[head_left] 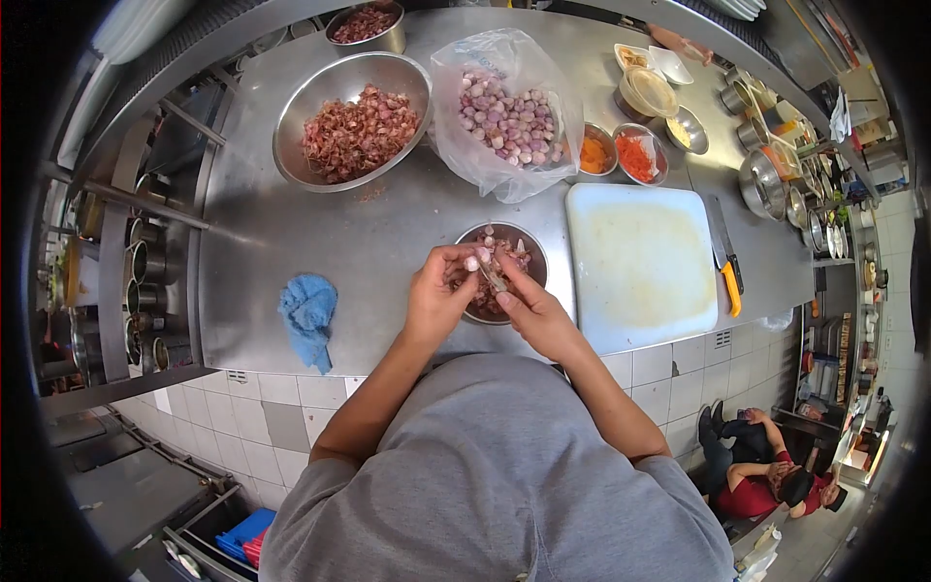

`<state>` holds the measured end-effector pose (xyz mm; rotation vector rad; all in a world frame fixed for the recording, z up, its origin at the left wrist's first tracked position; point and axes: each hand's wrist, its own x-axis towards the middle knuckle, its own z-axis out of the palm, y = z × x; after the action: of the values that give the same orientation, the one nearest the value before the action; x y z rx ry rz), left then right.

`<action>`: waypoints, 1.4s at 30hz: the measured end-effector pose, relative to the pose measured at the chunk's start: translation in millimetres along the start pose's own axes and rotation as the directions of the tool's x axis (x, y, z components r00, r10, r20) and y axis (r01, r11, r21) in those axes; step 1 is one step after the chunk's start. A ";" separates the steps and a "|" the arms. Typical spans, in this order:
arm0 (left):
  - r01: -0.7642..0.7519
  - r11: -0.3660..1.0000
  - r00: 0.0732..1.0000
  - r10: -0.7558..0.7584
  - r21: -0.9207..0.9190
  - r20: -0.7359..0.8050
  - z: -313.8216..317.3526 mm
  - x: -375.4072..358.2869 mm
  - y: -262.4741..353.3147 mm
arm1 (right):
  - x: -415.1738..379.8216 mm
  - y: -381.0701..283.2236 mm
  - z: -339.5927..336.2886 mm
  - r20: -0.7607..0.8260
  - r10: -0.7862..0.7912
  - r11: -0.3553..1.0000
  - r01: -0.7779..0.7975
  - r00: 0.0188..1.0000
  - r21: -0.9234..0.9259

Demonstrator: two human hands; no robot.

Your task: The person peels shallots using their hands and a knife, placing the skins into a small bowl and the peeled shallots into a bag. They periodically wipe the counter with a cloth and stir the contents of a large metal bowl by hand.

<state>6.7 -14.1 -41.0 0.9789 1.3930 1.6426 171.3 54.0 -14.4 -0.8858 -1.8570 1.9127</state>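
Observation:
Over a small metal bowl of reddish shallot skins, my two hands meet close together. My left hand is closed, pinching a pale pink shallot at its fingertips. From the closed fingers of my right hand a slim, shiny piece that looks like a small knife points toward the shallot; its handle is hidden. Beyond the hands, a clear plastic bag holds many peeled shallots. A large steel bowl to its left contains unpeeled shallots or their skins.
Right of the small bowl lies a white cutting board, with a knife and a yellow-handled knife beside it. A blue cloth rests at left. Bowls of orange and red cut food stand behind. People sit lower right.

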 end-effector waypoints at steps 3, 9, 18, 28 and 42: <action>-0.039 0.990 0.998 0.045 0.133 -0.045 -0.1 -0.8 -1.7 | -0.9 0.9 -1.9 -0.039 -0.233 0.933 0.212 0.972 -0.292; -0.067 0.951 0.995 0.085 0.301 -0.047 -1.8 -2.1 -3.9 | -3.2 -12.7 -4.6 -0.029 -0.047 0.952 0.036 0.998 -0.305; 0.083 0.981 0.996 -0.089 -0.173 -0.024 0.9 1.6 -15.7 | 2.9 14.7 -11.3 -0.149 0.107 0.994 -0.107 0.983 0.008; 0.368 0.523 0.875 -0.474 -0.769 0.097 -15.9 18.7 1.4 | -3.3 -0.2 -8.4 -0.025 0.359 0.865 -0.323 0.933 0.384; 0.287 0.840 0.957 -0.274 -0.461 0.097 5.0 10.2 -2.8 | 3.3 13.9 -10.7 -0.073 -0.176 0.953 0.151 0.982 -0.263</action>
<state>7.1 -2.5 -42.3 0.4828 0.9860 1.6236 178.1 63.0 -28.3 -0.8528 -2.0801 1.5287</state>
